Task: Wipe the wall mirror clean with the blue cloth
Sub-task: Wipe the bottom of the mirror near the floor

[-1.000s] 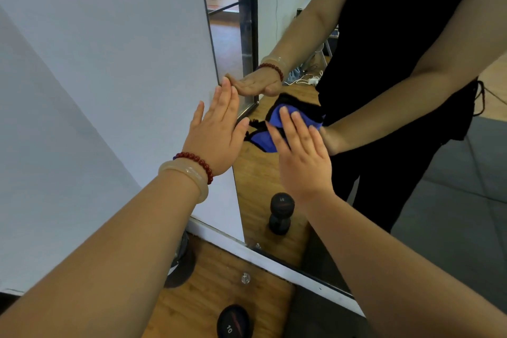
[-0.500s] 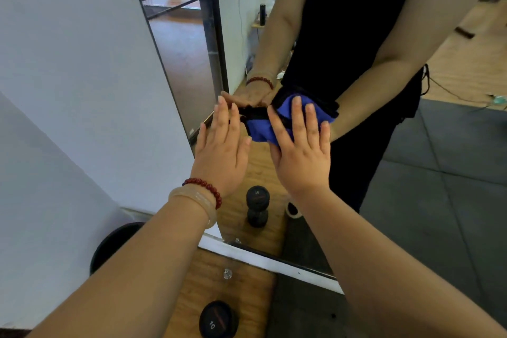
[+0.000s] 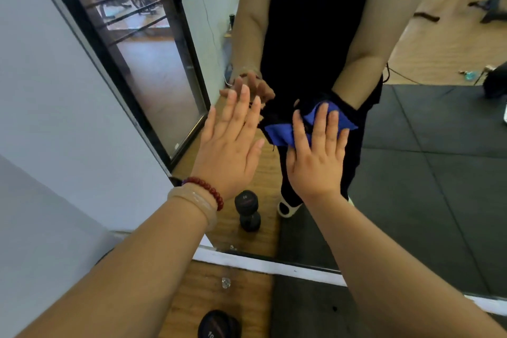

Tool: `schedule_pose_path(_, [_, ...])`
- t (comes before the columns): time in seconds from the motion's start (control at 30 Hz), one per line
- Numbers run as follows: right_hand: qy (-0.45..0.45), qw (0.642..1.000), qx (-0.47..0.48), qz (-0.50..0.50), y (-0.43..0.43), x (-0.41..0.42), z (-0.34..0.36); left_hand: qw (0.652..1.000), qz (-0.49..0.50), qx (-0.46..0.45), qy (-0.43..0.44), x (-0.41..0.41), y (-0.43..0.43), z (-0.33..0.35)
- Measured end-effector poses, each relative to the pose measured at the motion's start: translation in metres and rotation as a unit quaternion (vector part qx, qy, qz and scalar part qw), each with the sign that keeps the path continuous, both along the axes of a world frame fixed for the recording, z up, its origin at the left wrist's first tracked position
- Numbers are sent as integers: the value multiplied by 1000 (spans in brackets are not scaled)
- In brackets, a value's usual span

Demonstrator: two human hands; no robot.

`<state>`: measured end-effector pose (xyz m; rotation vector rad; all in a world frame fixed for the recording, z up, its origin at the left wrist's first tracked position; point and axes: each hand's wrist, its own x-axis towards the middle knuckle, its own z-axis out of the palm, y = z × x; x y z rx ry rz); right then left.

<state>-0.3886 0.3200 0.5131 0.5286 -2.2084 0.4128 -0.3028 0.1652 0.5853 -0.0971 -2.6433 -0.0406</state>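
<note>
Blue cloth (image 3: 282, 134) partly hidden under flat right hand (image 3: 315, 162); left hand (image 3: 227, 151) spread flat alongside.

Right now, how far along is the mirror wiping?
Mid-wipe. In hand: the right hand presses the blue cloth flat on the wall mirror, in its lower part; the left hand lies flat on the glass beside it. Done: unclear, since no smears or wipe marks show anywhere. Left: likely the glass above and right of the cloth.

White wall (image 3: 55, 118), wood floor (image 3: 203, 291), dark mat (image 3: 301, 310)
</note>
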Motion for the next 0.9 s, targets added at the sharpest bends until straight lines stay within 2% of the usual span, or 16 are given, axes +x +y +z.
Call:
schedule_pose_path(0.1, [-43,999,23,-21,31,7,-42,1000,-18,-18,-9,-7,18,-1])
schedule_pose_path(0.17, [-66,997,0,-32,44,10,-46,999,-20,-27,-24,-13,34,-3])
schedule_pose_path(0.33, [-43,988,-140,-52,71,-12,18,998,-34,-55,-27,-30,91,-1])
schedule_pose_path(0.43, [-23,993,-106,-41,108,-23,9,999,-27,-25,-38,-35,118,0])
schedule_pose_path(0.57, [-106,988,-65,-89,153,-8,-59,999,2,19,-34,-35,133,-4])
schedule_pose_path(0.63, [-127,987,-44,-82,160,-1,-68,999,14,15,-35,-37,135,-6])
schedule_pose_path(0.77, [-45,999,-16,-12,154,-20,-12,998,50,8,-43,-34,145,-16])
schedule_pose_path(0.9, [15,998,37,39,152,-31,18,994,94,48,-36,-23,153,-27])
